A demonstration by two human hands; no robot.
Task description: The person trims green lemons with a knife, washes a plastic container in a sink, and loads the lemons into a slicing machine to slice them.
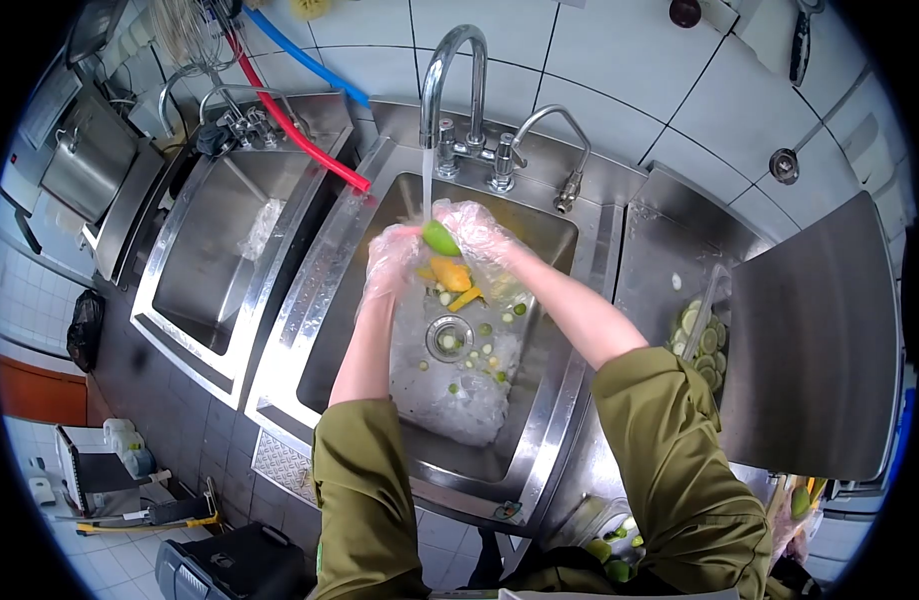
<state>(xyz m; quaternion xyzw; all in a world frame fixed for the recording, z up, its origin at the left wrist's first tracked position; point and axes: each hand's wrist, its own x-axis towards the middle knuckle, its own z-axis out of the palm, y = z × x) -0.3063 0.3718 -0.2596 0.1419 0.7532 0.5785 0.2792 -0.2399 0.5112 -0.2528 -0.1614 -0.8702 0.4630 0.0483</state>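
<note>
Both my hands wear clear plastic gloves and meet under the running tap (460, 60) at the back of the steel sink (325, 360). Between them is a smooth green fruit (441, 238); its exact kind is unclear. My right hand (473, 230) is closed on its upper right side. My left hand (388, 262) has its fingers closed at the fruit's left end, partly blurred by the water. Just below lie yellow-orange pieces (450, 272) of fruit or vegetable. Around the drain (450, 339) are several small green and pale round pieces, with clear plastic (450, 405) beneath.
A second sink (205, 270) stands left, with a red hose (300, 130) hanging between. On the right, a container of sliced limes (710, 345) sits beside a raised steel panel (820, 340). A smaller tap (570, 150) stands behind. Another container (605, 530) with green pieces is near my body.
</note>
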